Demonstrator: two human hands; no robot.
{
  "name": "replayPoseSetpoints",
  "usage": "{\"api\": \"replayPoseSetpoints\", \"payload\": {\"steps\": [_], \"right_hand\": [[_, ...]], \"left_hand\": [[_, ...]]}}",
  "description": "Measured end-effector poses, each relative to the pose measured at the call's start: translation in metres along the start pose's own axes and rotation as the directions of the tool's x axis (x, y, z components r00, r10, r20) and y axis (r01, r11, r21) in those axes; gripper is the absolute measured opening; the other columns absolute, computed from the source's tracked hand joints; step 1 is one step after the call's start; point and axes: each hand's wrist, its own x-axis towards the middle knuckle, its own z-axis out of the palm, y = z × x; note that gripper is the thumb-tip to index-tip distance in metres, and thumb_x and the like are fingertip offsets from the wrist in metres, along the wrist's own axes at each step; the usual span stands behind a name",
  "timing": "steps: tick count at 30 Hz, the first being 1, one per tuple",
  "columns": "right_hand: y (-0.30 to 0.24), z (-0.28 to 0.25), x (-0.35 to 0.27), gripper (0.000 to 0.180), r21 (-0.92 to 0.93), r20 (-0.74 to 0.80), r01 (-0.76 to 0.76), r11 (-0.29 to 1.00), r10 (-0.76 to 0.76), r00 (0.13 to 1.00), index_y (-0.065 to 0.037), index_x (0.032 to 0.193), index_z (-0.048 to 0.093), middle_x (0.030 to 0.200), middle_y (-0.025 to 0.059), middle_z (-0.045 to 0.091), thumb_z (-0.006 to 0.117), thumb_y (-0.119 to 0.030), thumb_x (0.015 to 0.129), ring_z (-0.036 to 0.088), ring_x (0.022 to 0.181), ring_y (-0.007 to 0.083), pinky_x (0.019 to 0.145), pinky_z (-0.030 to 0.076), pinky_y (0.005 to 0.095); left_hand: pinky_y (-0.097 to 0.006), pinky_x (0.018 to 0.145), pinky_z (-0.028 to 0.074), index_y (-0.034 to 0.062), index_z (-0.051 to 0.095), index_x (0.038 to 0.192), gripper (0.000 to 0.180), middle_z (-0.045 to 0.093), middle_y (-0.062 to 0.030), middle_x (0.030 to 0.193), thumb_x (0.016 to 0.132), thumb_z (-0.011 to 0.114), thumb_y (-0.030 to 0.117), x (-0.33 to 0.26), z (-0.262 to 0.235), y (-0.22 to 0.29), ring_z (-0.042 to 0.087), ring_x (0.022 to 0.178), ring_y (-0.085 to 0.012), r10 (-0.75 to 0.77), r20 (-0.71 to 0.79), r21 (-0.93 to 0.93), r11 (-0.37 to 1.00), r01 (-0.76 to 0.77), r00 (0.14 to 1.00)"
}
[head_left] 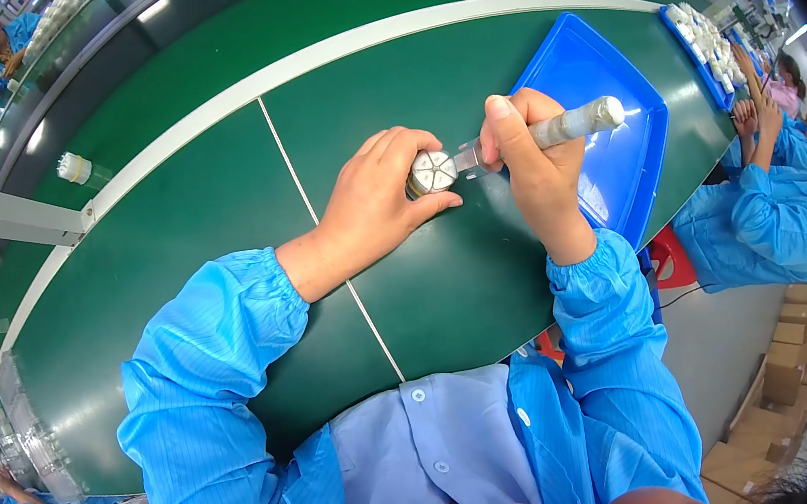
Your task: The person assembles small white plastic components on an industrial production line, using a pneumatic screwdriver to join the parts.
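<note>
My left hand [357, 197] curls its fingers and thumb around a short round part [433, 172] on the green table. The part's white top is split into wedge-shaped segments by dark lines, and its side is mostly hidden by my fingers. In my right hand [545, 169] is a hand tool with a pale, wrapped cylindrical handle [579, 123]. Its narrow metallic or clear front end points left and reaches the right rim of the round part. Whether the two touch, I cannot tell.
A blue tray [650, 166] lies right of my right hand. Another blue tray [697, 60] holds several white parts at the far right, near co-workers in blue sleeves. A white rail [338, 46] crosses the table's far side, with a white-capped cylinder [75, 168] beyond it. Cardboard boxes [785, 366] stand at lower right.
</note>
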Motion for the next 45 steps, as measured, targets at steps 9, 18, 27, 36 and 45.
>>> {"api": "replayPoseSetpoints", "payload": {"steps": [9, 18, 27, 36, 45], "right_hand": [[0.002, 0.005, 0.001, 0.036, -0.067, 0.031, -0.06, 0.996, 0.062, 0.998, -0.007, 0.066, 0.049, 0.058, -0.0012, 0.053, 0.063, -0.015, 0.098, 0.05, 0.053, 0.0042, 0.047, 0.037, 0.0227], [0.002, -0.007, 0.001, 0.035, 0.09, -0.03, -0.042, 0.995, 0.045, 0.999, -0.009, 0.067, 0.048, 0.061, 0.001, 0.055, 0.061, -0.014, 0.098, 0.048, 0.055, 0.0059, 0.049, 0.038, 0.024], [0.006, -0.005, 0.004, 0.034, -0.002, 0.043, -0.067, 0.998, 0.067, 0.997, -0.008, 0.067, 0.048, 0.06, 0.0002, 0.055, 0.061, -0.013, 0.098, 0.049, 0.055, 0.0052, 0.049, 0.038, 0.0231], [0.007, -0.003, 0.0, 0.034, -0.005, 0.038, -0.007, 1.0, 0.008, 0.999, -0.008, 0.066, 0.048, 0.06, 0.0002, 0.055, 0.061, -0.013, 0.098, 0.048, 0.055, 0.0048, 0.048, 0.038, 0.0227], [0.007, -0.006, 0.004, 0.035, -0.005, 0.041, -0.041, 0.999, 0.041, 0.998, -0.009, 0.066, 0.048, 0.06, -0.0003, 0.054, 0.061, -0.014, 0.098, 0.048, 0.055, 0.0052, 0.049, 0.037, 0.0235]], "left_hand": [[-0.043, 0.079, 0.05, 0.007, 0.058, 0.109, 0.055, 0.059, -0.0112, 0.1, 0.068, 0.088, 0.025, 0.001, 0.0, 0.001, 0.059, 0.094, -0.033, 0.115, -0.08, 0.072, 0.991, -0.109, 0.99], [-0.034, 0.081, 0.053, 0.0046, 0.053, 0.126, 0.062, 0.065, -0.0109, 0.109, 0.072, 0.084, 0.009, -0.005, 0.001, 0.01, 0.064, 0.097, -0.0258, -0.03, -0.036, -0.029, 0.999, 0.029, 0.999], [-0.035, 0.089, 0.053, 0.0027, 0.052, 0.128, 0.059, 0.066, -0.0132, 0.116, 0.076, 0.079, 0.007, -0.003, 0.002, 0.008, 0.063, 0.108, -0.0254, -0.046, -0.007, -0.104, 0.994, 0.045, 0.999], [-0.041, 0.08, 0.051, 0.009, 0.063, 0.113, 0.04, 0.056, -0.0099, 0.101, 0.076, 0.078, 0.013, -0.003, 0.0, 0.012, 0.059, 0.097, -0.0303, -0.117, 0.032, 0.012, 0.993, 0.117, 0.993], [-0.033, 0.082, 0.05, 0.0067, 0.048, 0.133, 0.066, 0.062, -0.0084, 0.107, 0.073, 0.076, 0.007, -0.003, 0.002, 0.008, 0.059, 0.097, -0.022, -0.059, -0.019, -0.152, 0.987, 0.056, 0.998]]}}
